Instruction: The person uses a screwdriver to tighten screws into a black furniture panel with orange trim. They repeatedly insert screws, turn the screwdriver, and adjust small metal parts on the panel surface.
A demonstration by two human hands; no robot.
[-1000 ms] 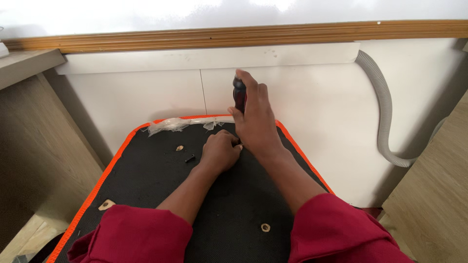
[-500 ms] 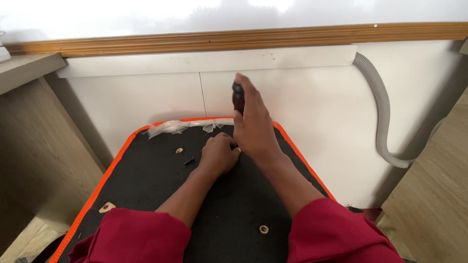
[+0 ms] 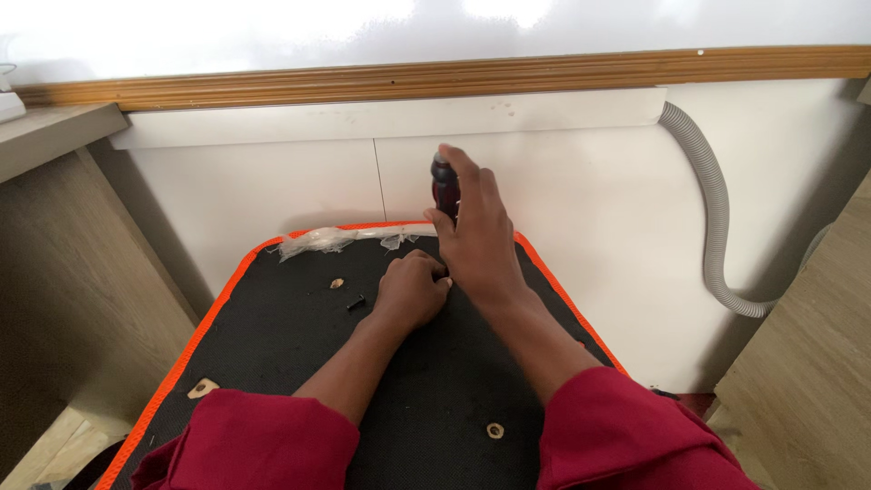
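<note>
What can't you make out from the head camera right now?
- Screwdriver tip: hidden behind the right hand.
- What the left hand pinches: covered by its curled fingers.
- Black board near end: cut off by the bottom edge and red sleeves.
- Small dark screw: too small to identify.

The black orange-edged panel (image 3: 272, 363) lies hemmed in. A white wall (image 3: 272, 200) rises straight behind its far edge, capped by a wooden moulding (image 3: 544, 71). To the left a wooden cabinet side (image 3: 63, 272) stands close along the orange rim; to the right another wooden board (image 3: 817, 363) leaves a wider gap, partly taken by a grey corrugated hose (image 3: 717, 218) curving down the wall. On the panel, a loose black bolt (image 3: 356, 302) and crumpled clear plastic (image 3: 336, 238) lie left of the hands. Open fabric stretches between the forearms.
</note>
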